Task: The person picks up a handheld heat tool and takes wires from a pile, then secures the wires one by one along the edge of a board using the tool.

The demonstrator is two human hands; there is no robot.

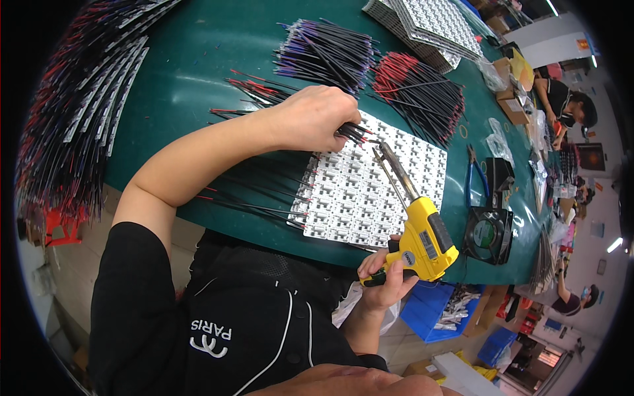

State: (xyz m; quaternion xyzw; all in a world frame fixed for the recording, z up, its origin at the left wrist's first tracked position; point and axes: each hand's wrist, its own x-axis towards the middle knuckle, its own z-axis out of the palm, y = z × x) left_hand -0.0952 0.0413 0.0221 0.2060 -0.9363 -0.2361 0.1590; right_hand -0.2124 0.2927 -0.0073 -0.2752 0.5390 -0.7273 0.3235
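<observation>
My left hand (316,120) is closed around a small bunch of black wires (353,134) with red ends, held over a white panel (343,198) of small repeated boards. In my right hand (389,280) is a yellow and black soldering gun (426,241). Its metal tip points up and left, close to the wire ends; whether they touch, I cannot tell. Several black wires (264,210) extend leftward from the panel's left edge. More wires with red ends (261,91) lie beyond my left forearm.
Behind the panel lie a bundle of black and purple wires (323,54) and a red and black bundle (419,92). Stacked white panels (436,30) stand at the back. Blue-handled pliers (477,178) and a black fan (487,234) sit rightward. Wired strips (92,99) fill the left. Co-workers (564,105) are at far right.
</observation>
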